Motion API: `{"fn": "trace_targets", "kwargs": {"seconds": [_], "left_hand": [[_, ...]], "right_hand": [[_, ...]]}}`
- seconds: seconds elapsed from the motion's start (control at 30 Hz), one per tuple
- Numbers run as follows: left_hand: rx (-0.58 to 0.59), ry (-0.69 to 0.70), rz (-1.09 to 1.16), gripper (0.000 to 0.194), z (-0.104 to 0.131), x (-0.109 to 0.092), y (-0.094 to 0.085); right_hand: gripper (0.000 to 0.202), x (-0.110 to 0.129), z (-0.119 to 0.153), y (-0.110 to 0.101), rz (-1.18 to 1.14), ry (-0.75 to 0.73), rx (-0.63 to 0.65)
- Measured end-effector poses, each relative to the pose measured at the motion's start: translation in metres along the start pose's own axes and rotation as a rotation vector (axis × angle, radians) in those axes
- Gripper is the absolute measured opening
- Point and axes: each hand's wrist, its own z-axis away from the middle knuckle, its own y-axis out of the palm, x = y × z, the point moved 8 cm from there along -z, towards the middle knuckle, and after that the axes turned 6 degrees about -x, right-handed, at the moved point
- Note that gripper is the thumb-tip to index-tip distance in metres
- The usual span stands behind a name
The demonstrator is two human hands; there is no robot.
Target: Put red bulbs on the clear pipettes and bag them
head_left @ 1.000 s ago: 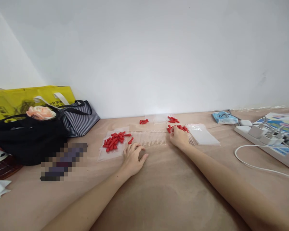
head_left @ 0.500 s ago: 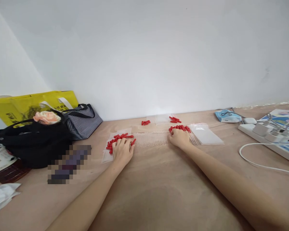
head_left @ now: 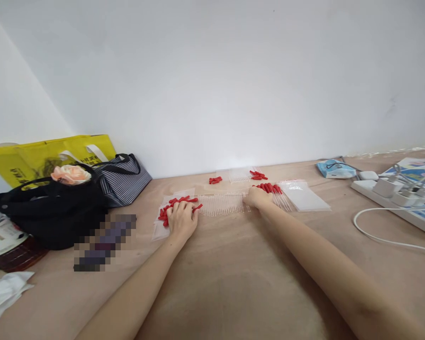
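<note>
My left hand [head_left: 183,219] lies over a pile of red rubber bulbs [head_left: 166,212] on a clear plastic bag [head_left: 160,231]. One red bulb [head_left: 197,208] pokes out between its thumb and fingers. My right hand [head_left: 258,197] is closed at the right end of a row of thin clear tubes [head_left: 219,204]; its fingertips are hidden, so I cannot make out what they hold. Beside that hand lie several thin tubes capped with red bulbs [head_left: 273,188], side by side.
Near the wall are small groups of red bulbs [head_left: 215,180] and capped tubes [head_left: 258,175]. A stack of clear zip bags [head_left: 304,196] lies right of the tubes. Bags [head_left: 123,182] stand left; a power strip [head_left: 396,200] with a white cable [head_left: 375,240] is at right.
My right hand has shifted slightly left, off the red-capped tubes and over the end of the clear tube row. My left hand stays on the bulb pile. The view has moved slightly.
</note>
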Motion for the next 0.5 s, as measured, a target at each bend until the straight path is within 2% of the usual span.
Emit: {"fn": "trace_targets", "kwargs": {"seconds": [0.13,0.23,0.33,0.43,0.5], "left_hand": [[-0.032,0.068,0.176,0.01,0.007,-0.018,-0.011],[0.055,0.139,0.403,0.009,0.017,-0.043,-0.011],[0.152,0.146,0.611,0.018,0.026,-0.064,-0.011],[0.183,0.171,0.728,0.025,0.032,-0.079,-0.016],[0.205,0.183,0.776,0.023,0.034,-0.084,-0.017]], "right_hand": [[0.017,0.005,0.006,-0.012,-0.034,-0.075,-0.021],[0.02,0.007,0.017,-0.024,-0.072,-0.178,-0.062],[0.016,0.01,0.039,-0.027,-0.172,-0.387,-0.128],[0.012,0.013,0.073,-0.022,-0.308,-0.67,-0.196],[0.011,0.01,0.091,-0.017,-0.377,-0.764,-0.238]]}}
